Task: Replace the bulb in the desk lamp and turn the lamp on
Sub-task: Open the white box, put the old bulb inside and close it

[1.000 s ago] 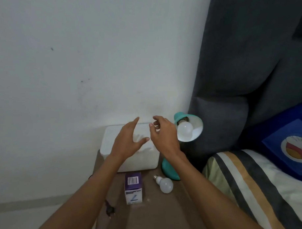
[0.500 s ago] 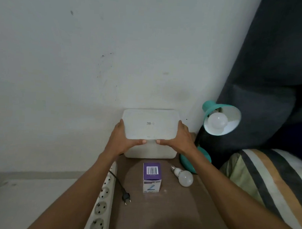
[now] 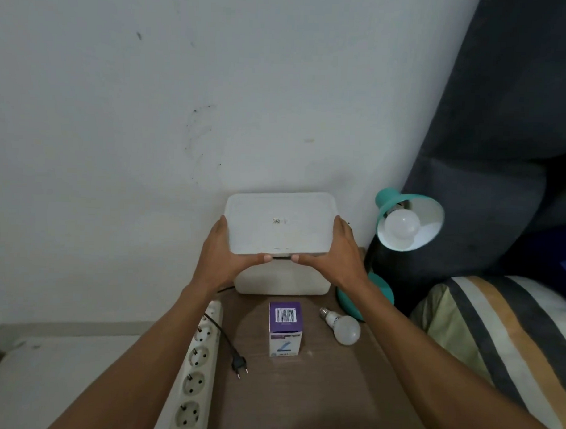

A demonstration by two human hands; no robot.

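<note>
A teal desk lamp (image 3: pixel 404 205) stands at the table's back right, its shade facing me with a white bulb (image 3: pixel 401 225) in the socket, unlit. Another white bulb (image 3: pixel 343 327) lies loose on the brown table (image 3: pixel 317 392) beside a purple bulb box (image 3: pixel 285 328). The lamp's black plug (image 3: pixel 239 363) lies unplugged next to a white power strip (image 3: pixel 196 368). My left hand (image 3: pixel 224 255) and my right hand (image 3: pixel 334 258) grip the two sides of a white box lid (image 3: pixel 279 222), held slightly above the white box (image 3: pixel 282 280).
A white wall rises behind the table. A dark grey headboard (image 3: pixel 489 157) stands to the right of the lamp. A striped pillow (image 3: pixel 502 324) lies at the right. At the lower left a white surface (image 3: pixel 61 376) sits below table level.
My hands went from hovering near the lamp to grasping the white lid on both sides. The view shifted left, bringing the power strip and plug into sight.
</note>
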